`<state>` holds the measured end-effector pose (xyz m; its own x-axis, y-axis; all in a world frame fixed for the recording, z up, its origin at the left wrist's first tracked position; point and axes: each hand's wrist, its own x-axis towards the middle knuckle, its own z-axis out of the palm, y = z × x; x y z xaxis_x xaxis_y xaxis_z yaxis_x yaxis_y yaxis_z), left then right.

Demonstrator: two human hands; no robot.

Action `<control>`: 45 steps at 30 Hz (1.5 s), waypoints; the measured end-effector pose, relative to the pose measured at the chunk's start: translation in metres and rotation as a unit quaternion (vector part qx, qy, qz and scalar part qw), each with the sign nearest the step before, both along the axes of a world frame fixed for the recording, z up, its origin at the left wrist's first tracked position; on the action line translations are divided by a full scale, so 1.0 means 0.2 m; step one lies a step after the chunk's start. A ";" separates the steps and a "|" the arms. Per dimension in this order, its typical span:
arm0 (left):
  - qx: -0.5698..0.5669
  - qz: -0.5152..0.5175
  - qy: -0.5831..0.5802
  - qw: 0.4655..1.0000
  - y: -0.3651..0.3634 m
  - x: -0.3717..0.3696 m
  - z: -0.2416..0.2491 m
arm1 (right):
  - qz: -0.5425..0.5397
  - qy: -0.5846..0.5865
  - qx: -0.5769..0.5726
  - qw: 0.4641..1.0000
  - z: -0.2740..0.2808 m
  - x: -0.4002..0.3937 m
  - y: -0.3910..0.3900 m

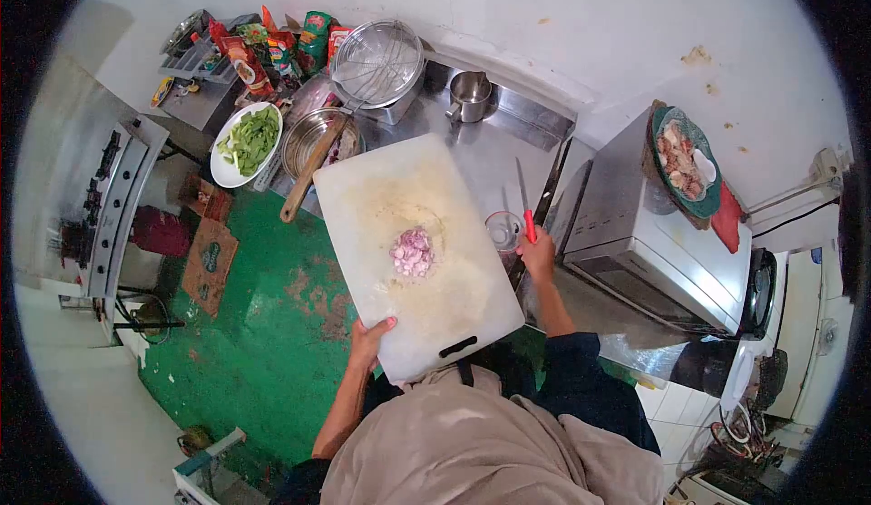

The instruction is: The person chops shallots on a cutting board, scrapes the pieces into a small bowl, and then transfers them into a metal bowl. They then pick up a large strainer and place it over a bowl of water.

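Note:
My left hand [367, 342] grips the near left edge of a white cutting board [372, 187], thumb on top. The board is held up in front of my body, its far part over the steel counter. A small heap of chopped purple shallots or onion [413, 253] lies at its middle. My right hand [537, 255] is closed around the red handle of a knife [523, 192], with the blade pointing away from me. Close to the knife, right of the board, a clear glass container [502, 230] stands on the counter; its contents cannot be made out.
On the steel counter [445, 156] are a metal cup [469, 97], a wood-handled strainer [376, 60] and a metal pot [313, 142]. A white plate of cut green vegetables [247, 145] is at left. To the right, a white oven-like appliance [667, 246] bears a bowl of food [685, 162].

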<state>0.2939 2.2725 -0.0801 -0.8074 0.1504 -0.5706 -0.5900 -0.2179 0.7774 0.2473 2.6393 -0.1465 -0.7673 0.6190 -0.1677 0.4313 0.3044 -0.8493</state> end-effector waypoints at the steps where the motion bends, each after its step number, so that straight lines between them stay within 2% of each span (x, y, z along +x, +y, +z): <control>1: -0.003 -0.008 -0.003 1.000 0.00 0.00 0.00 | 0.006 0.006 -0.013 1.000 0.03 0.01 -0.01; 4: -0.008 -0.015 0.007 1.000 0.02 0.00 0.01 | 0.014 0.009 0.001 1.000 0.09 0.04 -0.01; 7: -0.009 -0.016 0.002 1.000 0.02 0.01 -0.04 | -0.021 0.051 0.047 0.997 0.10 0.12 -0.01; 10: -0.013 -0.023 -0.011 1.000 0.04 0.01 -0.04 | -0.011 0.033 -0.082 0.996 0.16 0.25 -0.01; 13: -0.016 -0.009 -0.003 1.000 0.06 0.01 -0.02 | 0.023 0.006 -0.098 0.995 0.39 0.44 -0.10; 17: -0.031 -0.012 -0.006 0.999 0.07 0.00 -0.02 | 0.067 -0.042 -0.063 0.995 0.39 0.62 -0.14; 19: -0.023 -0.005 -0.006 1.000 0.08 0.01 0.01 | 0.096 -0.043 -0.018 0.994 0.50 0.64 -0.22; 23: -0.003 -0.005 -0.005 1.000 0.09 0.02 0.03 | 0.181 -0.071 -0.067 0.979 0.47 0.71 -0.30; 27: -0.007 -0.010 -0.003 1.000 0.07 0.04 0.01 | 0.260 -0.021 -0.092 0.961 0.60 0.72 -0.40; 30: -0.019 -0.006 -0.007 1.000 0.07 0.04 0.01 | 0.311 0.092 0.001 0.946 0.57 0.77 -0.44; 34: -0.019 0.006 -0.008 1.000 0.09 0.06 0.04 | 0.337 0.041 0.009 0.941 0.60 0.79 -0.46; 40: -0.028 0.015 -0.005 0.999 0.11 0.07 0.07 | 0.309 -0.036 0.032 0.950 0.61 0.77 -0.45; 45: -0.035 0.020 0.001 0.999 0.12 0.08 0.08 | 0.314 -0.029 0.076 0.946 0.59 0.76 -0.42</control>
